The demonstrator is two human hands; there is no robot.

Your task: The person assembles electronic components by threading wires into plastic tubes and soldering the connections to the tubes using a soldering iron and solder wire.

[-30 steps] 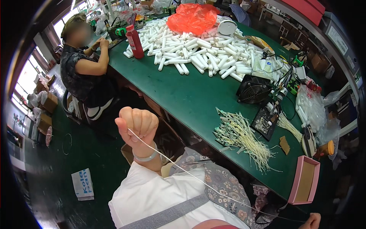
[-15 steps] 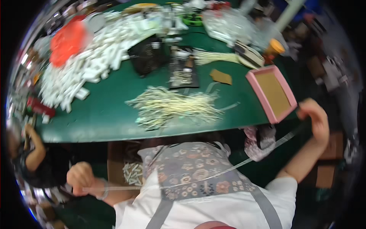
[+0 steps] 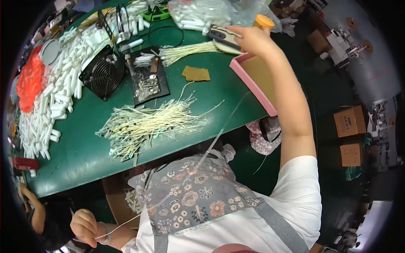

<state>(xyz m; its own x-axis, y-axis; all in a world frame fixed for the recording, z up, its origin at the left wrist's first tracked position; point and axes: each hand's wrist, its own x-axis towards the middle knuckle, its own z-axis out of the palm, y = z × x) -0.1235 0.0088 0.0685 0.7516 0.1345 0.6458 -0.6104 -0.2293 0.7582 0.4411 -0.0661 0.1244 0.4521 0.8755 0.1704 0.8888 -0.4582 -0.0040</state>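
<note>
At the lower left, my left hand (image 3: 84, 227) is closed in a fist around one end of a long, thin, translucent strip (image 3: 216, 140). The strip crosses in front of my apron and rises over the table's front edge toward a pink-rimmed tray (image 3: 254, 88); its far end is hard to make out. My right arm reaches out over that tray. With fingers apart, my right hand (image 3: 257, 40) is at the edge of a grey-and-cream device (image 3: 224, 37); whether it touches the device is unclear. A bundle of pale, thin wires (image 3: 156, 122) lies mid-table.
White tubes (image 3: 55, 101) are heaped at the left, beside a black fan (image 3: 105, 74). A dark tray (image 3: 149, 78) bears small metal parts. Brown cardboard pieces (image 3: 196, 74), a yellow-lidded jar (image 3: 264, 21) and plastic bags (image 3: 202, 12) are farther back. Another person's arm (image 3: 36, 211) shows at lower left.
My right hand has swung from beside the tray, far up and left to the device. My left hand has dropped slightly, still on the strip. The whole view has turned and shifted.
</note>
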